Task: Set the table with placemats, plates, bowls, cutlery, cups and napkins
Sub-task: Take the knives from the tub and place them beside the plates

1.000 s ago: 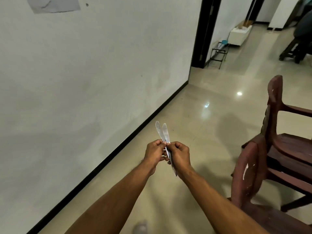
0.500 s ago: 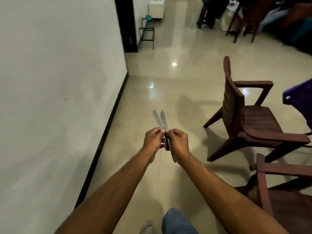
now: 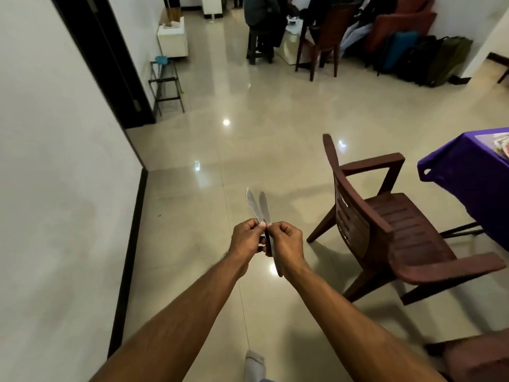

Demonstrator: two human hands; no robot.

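Just below the middle of the frame, two table knives [image 3: 260,209] are held between both hands, above the floor. The left hand [image 3: 246,238] is curled, its thumb and fingertips pinched on the knives where blades meet handles. The right hand [image 3: 286,244] is curled round the same spot from the other side, and the two hands are touching. The blades are pointed up and away, splayed into a narrow V, their tips apart. A dark handle end is seen projecting below the right hand, beside the wrist. Both bare forearms are stretched in from the bottom edge.

Under the hands a glossy beige tiled floor [image 3: 192,216] is spread, with light spots reflected in it. At the bottom edge a foot in a pale sock [image 3: 254,365] is seen. A white wall [image 3: 55,188] with a dark skirting board fills the left of the frame. Right of the hands a brown plastic armchair [image 3: 385,230] is placed, its seat turned toward a table draped in a purple cloth [image 3: 468,183] at the right edge. In the upper left a dark doorway [image 3: 104,59] and a small metal rack [image 3: 165,84] are found. Along the top, more chairs and bags are grouped.
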